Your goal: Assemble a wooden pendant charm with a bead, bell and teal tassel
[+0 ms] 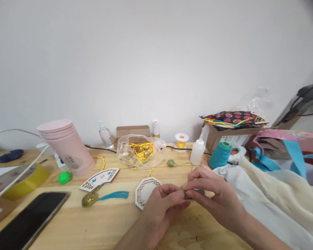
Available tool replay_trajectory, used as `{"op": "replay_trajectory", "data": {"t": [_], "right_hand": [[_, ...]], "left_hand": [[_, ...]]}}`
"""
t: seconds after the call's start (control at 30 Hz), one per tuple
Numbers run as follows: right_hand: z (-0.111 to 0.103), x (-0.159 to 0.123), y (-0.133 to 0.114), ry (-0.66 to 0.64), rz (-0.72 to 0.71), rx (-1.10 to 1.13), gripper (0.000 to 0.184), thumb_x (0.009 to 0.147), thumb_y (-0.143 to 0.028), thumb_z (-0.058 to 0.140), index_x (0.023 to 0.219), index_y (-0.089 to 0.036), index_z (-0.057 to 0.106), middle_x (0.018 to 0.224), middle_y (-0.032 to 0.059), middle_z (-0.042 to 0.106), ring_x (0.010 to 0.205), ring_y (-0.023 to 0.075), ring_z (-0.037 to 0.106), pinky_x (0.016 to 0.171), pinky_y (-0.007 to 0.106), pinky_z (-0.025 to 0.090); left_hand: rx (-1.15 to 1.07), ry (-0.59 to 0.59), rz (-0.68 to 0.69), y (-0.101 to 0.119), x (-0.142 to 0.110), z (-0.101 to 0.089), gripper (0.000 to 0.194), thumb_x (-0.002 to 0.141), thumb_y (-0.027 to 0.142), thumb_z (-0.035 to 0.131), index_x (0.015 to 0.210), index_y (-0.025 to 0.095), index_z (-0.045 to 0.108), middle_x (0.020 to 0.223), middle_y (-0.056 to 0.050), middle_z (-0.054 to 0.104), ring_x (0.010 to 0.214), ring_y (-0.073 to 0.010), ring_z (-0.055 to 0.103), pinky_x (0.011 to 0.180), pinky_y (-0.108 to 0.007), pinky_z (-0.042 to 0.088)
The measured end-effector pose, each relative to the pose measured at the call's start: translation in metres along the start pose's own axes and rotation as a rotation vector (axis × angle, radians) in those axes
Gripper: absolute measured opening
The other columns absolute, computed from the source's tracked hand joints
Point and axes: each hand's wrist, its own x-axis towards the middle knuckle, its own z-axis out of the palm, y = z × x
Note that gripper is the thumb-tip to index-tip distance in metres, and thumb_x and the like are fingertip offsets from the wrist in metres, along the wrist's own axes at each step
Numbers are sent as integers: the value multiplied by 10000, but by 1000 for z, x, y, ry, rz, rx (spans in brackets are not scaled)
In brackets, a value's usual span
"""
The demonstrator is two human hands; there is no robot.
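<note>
My left hand (169, 199) and my right hand (211, 192) meet over the front of the table, fingertips pinched together. Between them is a bit of thin olive-green thread (184, 186), mostly hidden by the fingers. A small ball of green thread (171, 163) lies behind, a loose strand trailing from it toward my right hand. An octagonal wooden pendant (143, 194) with a yellow cord is partly covered by my left hand. Left of it lies a fan-shaped wooden pendant (100, 180) with a brass-coloured piece (89, 200) and a blue tassel (114, 195).
Behind stand a plastic bag of yellow cords (141, 152), a spool of yellow thread (181, 141), a white squeeze bottle (197, 152) and a teal thread cone (220, 155). Pale cloth (271, 194) lies right. Left are a pink tumbler (67, 147), yellow tape (21, 180) and a phone (31, 220).
</note>
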Motion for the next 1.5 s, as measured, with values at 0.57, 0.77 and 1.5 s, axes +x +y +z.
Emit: {"op": "replay_trajectory", "data": {"t": [0.57, 0.77, 1.5], "right_hand": [[11, 1, 1, -14, 220, 307, 122, 751, -236, 564, 719, -205, 678, 696, 19, 548, 649, 128, 529, 564, 223, 413], [6, -1, 0, -15, 85, 135, 122, 766, -155, 526, 727, -195, 635, 717, 20, 553, 689, 130, 528, 619, 229, 406], [-4, -1, -5, 0, 44, 253, 85, 745, -187, 560, 823, -182, 594, 777, 24, 543, 712, 131, 514, 633, 244, 408]], "left_hand": [[-139, -32, -34, -1, 0, 1, 157, 638, 100, 633, 492, 128, 586, 526, 4, 569, 601, -102, 537, 748, -332, 445], [-56, 22, -26, -2, 0, 0, 123, 621, 92, 649, 514, 119, 596, 572, -15, 607, 638, -118, 554, 737, -318, 444], [-25, -4, 38, -2, 2, 1, 111, 597, 116, 687, 517, 123, 610, 611, -39, 668, 672, -141, 593, 714, -273, 432]]}}
